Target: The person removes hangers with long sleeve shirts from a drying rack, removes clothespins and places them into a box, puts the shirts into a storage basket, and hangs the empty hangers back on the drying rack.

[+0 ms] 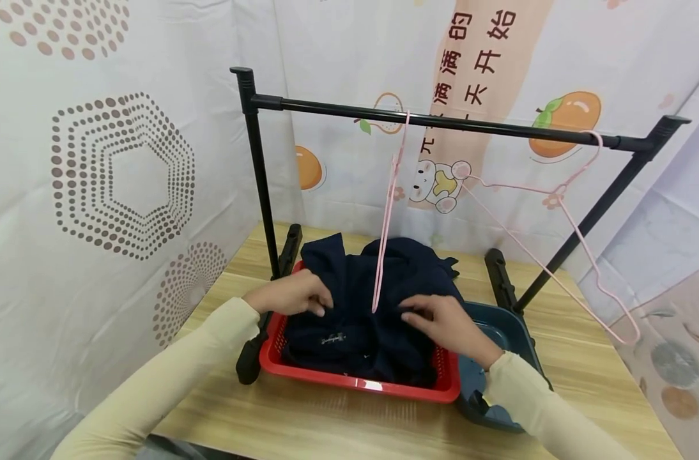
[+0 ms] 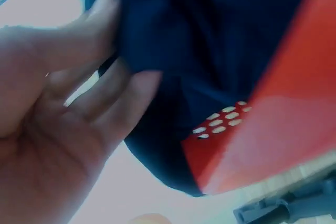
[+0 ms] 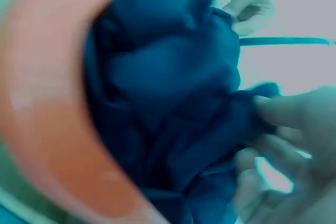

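Note:
A dark navy garment [image 1: 355,287] lies bunched in a red basket [image 1: 349,382], with small light lettering near its front. My left hand [image 1: 294,294] pinches the cloth on the left side; in the left wrist view, its thumb and fingers meet the garment [image 2: 184,35] near its edge. On the other side my right hand [image 1: 441,319] also pinches the cloth. In the right wrist view, the thumb and fingers of the right hand [image 3: 294,145] close on a raised fold of the garment [image 3: 173,87]. Folds hide the rest of the garment's shape.
A black clothes rack [image 1: 349,113] stands over the basket. From its bar hang two pink hangers, a middle hanger [image 1: 386,217] seen edge-on in front of the garment and a right hanger [image 1: 556,190]. A blue basin [image 1: 513,326] stands at the basket's right on the wooden table [image 1: 326,428].

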Motion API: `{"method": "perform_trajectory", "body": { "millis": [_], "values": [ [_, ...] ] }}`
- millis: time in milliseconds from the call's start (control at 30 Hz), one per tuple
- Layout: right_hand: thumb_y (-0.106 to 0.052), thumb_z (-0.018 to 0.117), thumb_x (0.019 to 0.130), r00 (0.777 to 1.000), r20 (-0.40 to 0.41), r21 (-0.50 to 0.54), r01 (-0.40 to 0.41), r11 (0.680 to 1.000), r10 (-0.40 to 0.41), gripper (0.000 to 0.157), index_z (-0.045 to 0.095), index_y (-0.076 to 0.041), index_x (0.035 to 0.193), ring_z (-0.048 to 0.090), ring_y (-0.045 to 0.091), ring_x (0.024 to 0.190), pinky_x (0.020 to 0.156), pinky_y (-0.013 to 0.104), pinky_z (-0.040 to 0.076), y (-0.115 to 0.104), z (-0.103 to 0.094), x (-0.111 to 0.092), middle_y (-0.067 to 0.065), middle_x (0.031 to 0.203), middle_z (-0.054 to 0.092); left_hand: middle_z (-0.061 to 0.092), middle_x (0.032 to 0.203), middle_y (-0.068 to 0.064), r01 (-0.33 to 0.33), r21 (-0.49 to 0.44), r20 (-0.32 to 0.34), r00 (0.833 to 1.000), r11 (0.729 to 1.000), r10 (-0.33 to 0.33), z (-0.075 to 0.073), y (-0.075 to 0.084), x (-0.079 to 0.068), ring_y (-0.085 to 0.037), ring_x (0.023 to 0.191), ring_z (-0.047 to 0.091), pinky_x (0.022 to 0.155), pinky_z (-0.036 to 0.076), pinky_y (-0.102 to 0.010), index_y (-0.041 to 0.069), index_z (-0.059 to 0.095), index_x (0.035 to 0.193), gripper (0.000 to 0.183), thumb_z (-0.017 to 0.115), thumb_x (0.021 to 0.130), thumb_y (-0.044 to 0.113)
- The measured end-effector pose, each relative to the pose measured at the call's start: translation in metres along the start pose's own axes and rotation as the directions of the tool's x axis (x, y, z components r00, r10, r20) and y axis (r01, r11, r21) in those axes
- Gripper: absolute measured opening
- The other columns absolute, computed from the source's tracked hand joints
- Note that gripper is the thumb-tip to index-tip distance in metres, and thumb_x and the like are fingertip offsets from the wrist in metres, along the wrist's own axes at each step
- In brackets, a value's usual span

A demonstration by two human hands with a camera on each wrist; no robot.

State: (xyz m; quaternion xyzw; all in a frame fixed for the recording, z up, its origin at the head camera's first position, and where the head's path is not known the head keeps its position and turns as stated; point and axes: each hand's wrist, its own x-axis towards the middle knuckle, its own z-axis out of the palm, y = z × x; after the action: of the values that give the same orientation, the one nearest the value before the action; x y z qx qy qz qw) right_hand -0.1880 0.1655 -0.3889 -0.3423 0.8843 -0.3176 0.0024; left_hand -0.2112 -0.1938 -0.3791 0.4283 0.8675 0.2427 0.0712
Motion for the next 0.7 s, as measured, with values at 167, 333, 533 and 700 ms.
{"method": "perform_trajectory", "body": {
  "millis": [167,333,533,700],
  "values": [
    [-0.022,0.067,0.102,0.968,0.244,-0.025,0.066,0.998,-0.057,0.03,0.072,-0.006,0.127,0.047,0.0,0.052,0.059,0.025,0.047,0.005,0.018,-0.006,-0.01,0.065,0.058,0.074,0.118,-0.001,0.109,0.018,0.252,0.961,0.994,-0.11,0.009,0.0,0.003,-0.009,0.105,0.068,0.088,0.055,-0.024,0.01,0.078,0.119,0.033,0.075,0.089,-0.006],
    [-0.026,0.064,0.104,0.939,0.343,-0.063,0.05,0.997,-0.025,0.034,0.069,-0.005,0.13,0.055,0.003,0.065,0.072,0.032,0.052,0.008,0.021,-0.005,-0.001,0.087,0.071,0.065,0.136,-0.001,0.102,0.076,0.44,0.889,0.992,-0.125,0.003,0.005,0.006,-0.011,0.118,0.063,0.095,0.052,-0.025,0.009,0.068,0.135,0.046,0.07,0.093,-0.008],
    [-0.019,0.064,0.104,0.968,0.247,0.059,0.025,0.998,-0.038,0.016,0.072,-0.013,0.117,0.061,0.007,0.07,0.069,0.028,0.053,0.014,0.007,0.002,-0.007,0.088,0.071,0.075,0.11,-0.003,0.161,-0.022,0.34,0.929,0.987,-0.144,-0.016,-0.006,0.005,-0.016,0.098,0.07,0.085,0.055,-0.027,0.009,0.078,0.117,0.021,0.065,0.101,0.005],
    [-0.016,0.066,0.102,0.981,-0.051,0.055,-0.185,0.981,0.188,0.016,0.053,-0.01,0.109,0.055,0.017,0.061,0.056,0.032,0.047,0.024,-0.013,0.012,0.001,0.074,0.058,0.07,0.073,-0.008,0.405,-0.049,0.015,0.914,0.913,-0.404,-0.034,-0.024,0.008,-0.022,0.063,0.067,0.059,0.053,-0.029,0.007,0.078,0.084,0.018,0.073,0.098,0.017]
  ]
}}
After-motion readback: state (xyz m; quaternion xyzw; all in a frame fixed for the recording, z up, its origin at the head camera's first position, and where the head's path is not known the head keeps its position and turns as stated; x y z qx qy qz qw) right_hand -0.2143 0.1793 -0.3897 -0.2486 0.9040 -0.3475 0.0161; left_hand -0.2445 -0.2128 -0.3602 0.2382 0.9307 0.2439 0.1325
